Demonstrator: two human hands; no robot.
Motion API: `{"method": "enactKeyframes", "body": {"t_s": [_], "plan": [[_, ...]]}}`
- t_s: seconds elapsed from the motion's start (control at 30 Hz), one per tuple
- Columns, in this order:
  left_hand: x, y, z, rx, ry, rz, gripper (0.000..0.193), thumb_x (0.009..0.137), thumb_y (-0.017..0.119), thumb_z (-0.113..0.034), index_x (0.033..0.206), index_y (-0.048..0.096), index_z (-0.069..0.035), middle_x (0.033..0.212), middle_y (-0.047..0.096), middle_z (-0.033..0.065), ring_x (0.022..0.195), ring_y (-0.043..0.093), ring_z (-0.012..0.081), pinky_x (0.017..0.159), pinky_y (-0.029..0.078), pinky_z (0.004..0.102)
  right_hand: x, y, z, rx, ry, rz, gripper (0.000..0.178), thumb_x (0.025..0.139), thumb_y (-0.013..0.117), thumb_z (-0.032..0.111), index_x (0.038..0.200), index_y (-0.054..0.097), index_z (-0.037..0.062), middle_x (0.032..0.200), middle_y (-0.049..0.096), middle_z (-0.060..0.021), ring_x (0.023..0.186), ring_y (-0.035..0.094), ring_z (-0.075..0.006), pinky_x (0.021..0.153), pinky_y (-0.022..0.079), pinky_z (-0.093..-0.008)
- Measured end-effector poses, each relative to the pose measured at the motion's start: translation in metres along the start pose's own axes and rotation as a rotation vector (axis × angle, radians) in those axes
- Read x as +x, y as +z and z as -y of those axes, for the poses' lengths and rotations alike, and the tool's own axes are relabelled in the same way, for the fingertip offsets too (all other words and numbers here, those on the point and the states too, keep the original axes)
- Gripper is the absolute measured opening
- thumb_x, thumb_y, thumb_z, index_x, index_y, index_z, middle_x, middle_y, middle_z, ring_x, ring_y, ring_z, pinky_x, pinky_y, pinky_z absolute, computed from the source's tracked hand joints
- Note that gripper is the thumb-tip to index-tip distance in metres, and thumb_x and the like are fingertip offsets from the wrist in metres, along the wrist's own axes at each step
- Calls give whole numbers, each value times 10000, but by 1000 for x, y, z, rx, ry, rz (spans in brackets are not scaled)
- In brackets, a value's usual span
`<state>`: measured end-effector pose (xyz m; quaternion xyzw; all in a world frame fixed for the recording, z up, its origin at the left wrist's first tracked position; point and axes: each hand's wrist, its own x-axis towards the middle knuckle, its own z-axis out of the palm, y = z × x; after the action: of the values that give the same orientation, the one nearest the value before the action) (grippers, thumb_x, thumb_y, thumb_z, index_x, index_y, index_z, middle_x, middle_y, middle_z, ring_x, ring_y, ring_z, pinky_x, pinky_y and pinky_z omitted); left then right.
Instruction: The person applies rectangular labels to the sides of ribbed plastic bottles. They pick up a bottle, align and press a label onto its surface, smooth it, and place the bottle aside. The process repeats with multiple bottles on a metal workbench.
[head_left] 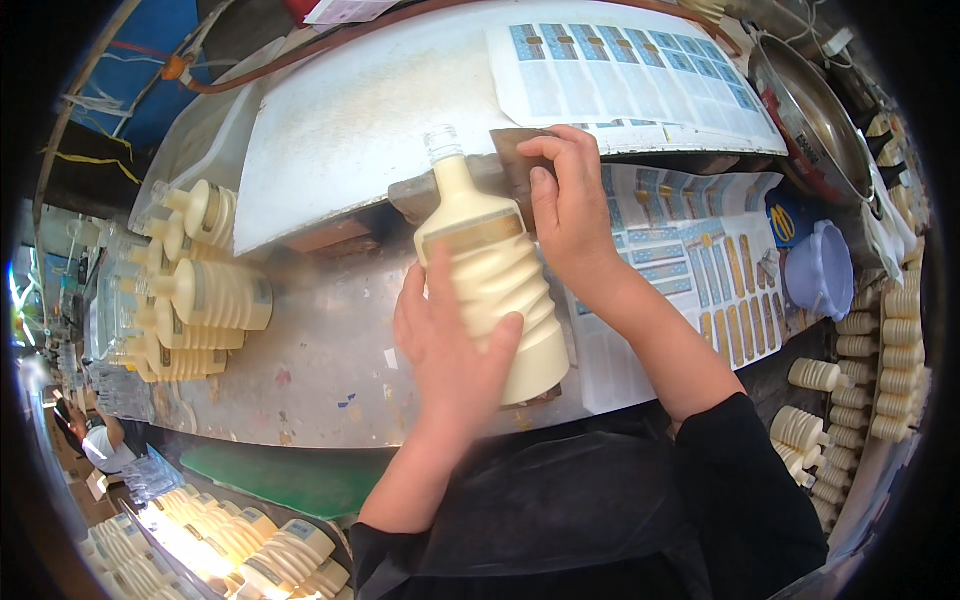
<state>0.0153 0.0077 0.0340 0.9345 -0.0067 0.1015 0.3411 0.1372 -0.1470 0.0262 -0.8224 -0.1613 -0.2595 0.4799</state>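
Note:
A cream bottle (505, 290) with spiral ridges and a clear threaded neck lies tilted before me, neck pointing away. Across its shoulder runs a gold-brown label band (475, 232). My left hand (445, 335) rests on the bottle's left side, slightly blurred, thumb spread from the fingers, a fingertip at the label. In my right hand (572, 205), thumb and fingers pinch a thin dark brown flat piece (515, 165), like a scraper, beside the bottle's neck. A grey block (408, 198) sits behind the bottle's shoulder, partly hidden.
Label sheets (700, 290) lie right of the bottle, with another sheet (640, 70) on the white board (360, 100). Cream bottles (220, 295) are stacked at left; more fill the lower left and right side. A lavender bucket (820, 270) and metal pan (815, 110) stand at right.

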Motion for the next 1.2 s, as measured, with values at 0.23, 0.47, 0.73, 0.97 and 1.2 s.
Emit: {"method": "enactKeyframes", "body": {"t_s": [0.23,0.47,0.73,0.97,1.2], "plan": [[1,5,8,-367,-123,15,1037,821,742,-355,1616,187,13,1426,478,283,1345,423,437,1163,288,534,5,-9,18,117,-26,-41,216,977,517,-9,1185,577,5,1260,515,-180,1190,537,-322,1038,446,-388],[-5,6,5,-447,-148,11,998,851,747,-240,1614,161,27,1456,430,302,1349,407,448,1150,318,532,10,5,41,-38,-3,60,245,966,514,-14,1204,561,23,1260,502,-183,1174,543,-358,1024,458,-417],[3,-1,-9,-479,-34,-89,658,839,744,-200,1395,480,31,1233,608,272,1171,561,449,1001,431,513,15,42,96,-314,-192,242,254,844,600,-30,1096,569,-23,1177,486,-226,1019,581,-396,873,524,-449],[2,1,-2,-414,-83,-25,553,828,727,-227,1316,580,-12,1142,661,244,1119,603,442,962,446,503,17,51,107,-530,-106,558,318,867,569,-28,1183,560,2,1310,476,-255,1211,528,-440,998,481,-449],[3,11,15,-226,26,-49,932,800,728,-304,1598,308,-69,1402,519,224,1309,465,406,1151,274,523,-1,12,43,-180,2,-2,219,978,507,3,1185,576,26,1288,510,-212,1239,512,-401,1051,439,-450]]}}
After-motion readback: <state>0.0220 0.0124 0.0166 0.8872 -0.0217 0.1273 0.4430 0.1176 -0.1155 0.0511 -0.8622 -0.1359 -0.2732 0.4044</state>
